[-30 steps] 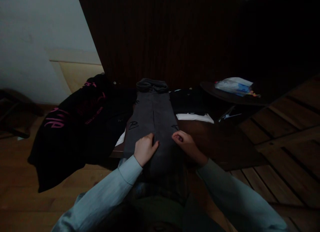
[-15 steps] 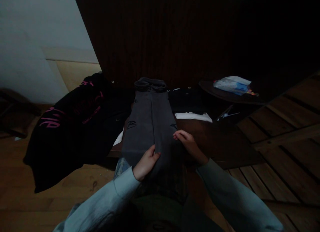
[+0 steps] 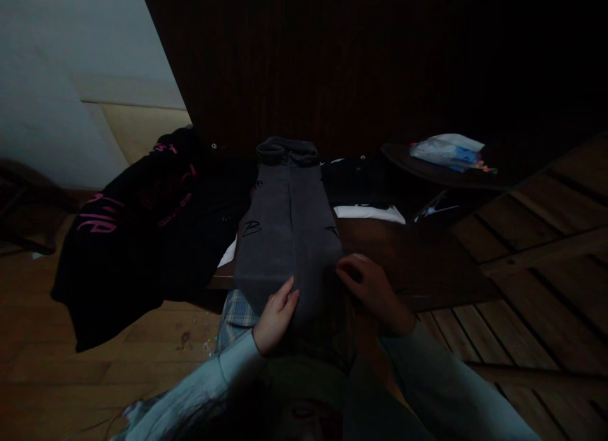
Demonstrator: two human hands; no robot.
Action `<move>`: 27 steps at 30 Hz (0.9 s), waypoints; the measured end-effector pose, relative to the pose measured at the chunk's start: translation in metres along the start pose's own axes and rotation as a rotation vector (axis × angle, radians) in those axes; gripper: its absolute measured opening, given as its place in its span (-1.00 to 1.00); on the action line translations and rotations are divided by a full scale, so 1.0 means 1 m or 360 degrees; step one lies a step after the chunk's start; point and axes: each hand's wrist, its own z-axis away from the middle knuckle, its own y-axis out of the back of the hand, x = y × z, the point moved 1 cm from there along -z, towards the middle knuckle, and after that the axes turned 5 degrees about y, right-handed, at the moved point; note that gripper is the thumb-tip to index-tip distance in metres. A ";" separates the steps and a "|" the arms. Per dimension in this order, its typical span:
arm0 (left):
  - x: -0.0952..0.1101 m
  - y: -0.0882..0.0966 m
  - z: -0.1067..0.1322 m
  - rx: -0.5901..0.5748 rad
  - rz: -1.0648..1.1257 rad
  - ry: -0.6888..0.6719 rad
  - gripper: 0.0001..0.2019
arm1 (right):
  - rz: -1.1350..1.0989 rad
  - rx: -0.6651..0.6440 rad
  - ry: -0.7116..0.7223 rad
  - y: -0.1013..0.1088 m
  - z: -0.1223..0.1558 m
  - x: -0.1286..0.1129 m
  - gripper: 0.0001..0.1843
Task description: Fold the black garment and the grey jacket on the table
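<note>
A grey hooded sweatshirt (image 3: 270, 206) with black lettering lies folded into a long narrow strip, its bunched hood or collar (image 3: 287, 151) at the far end. Its sides meet along a line down the middle. My left hand (image 3: 276, 317) is closed on the cloth beside that middle line, near the close end. At the right edge of the garment my right hand (image 3: 373, 289) is curled, with thumb and fingertips pinched together against the cloth. The near end hangs toward my lap and fades into shadow.
A black garment with pink lettering (image 3: 102, 216) drapes over the left side of the dark wooden surface (image 3: 394, 251). Behind on the right are dark folded cloth (image 3: 356, 184), a white folded item (image 3: 370, 213) and a plastic packet (image 3: 446, 153) on a round dark seat. Wooden slats (image 3: 536, 289) stand right.
My right hand has shifted slightly right and toward me along the garment's edge. The left hand stays near the middle line, a little lower. The view has tilted slightly.
</note>
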 end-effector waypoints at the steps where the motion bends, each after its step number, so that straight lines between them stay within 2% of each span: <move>1: 0.000 0.000 0.000 -0.0023 0.0023 -0.0014 -0.56 | 0.0071 -0.0008 0.0010 0.000 0.005 0.004 -0.92; 6: 0.000 -0.002 -0.001 -0.0021 0.0078 0.0002 -0.52 | 0.0420 -0.0062 0.0116 -0.003 0.022 0.016 -0.88; 10: 0.002 -0.005 0.000 -0.0026 0.0063 0.0009 -0.50 | 0.0558 -0.0102 0.0241 -0.005 0.023 0.012 -0.90; 15: 0.005 -0.003 0.000 -0.0004 -0.0018 0.0009 -0.51 | 0.0677 -0.0049 0.0352 -0.004 0.021 0.012 -0.88; 20: 0.005 -0.004 0.001 0.0072 -0.0087 0.0004 -0.47 | 0.0779 0.0111 0.0361 -0.001 0.024 0.017 -0.90; 27: 0.001 -0.005 0.002 0.0188 -0.0316 0.0025 -0.49 | 0.0873 0.0053 0.0330 0.003 0.025 0.018 -0.91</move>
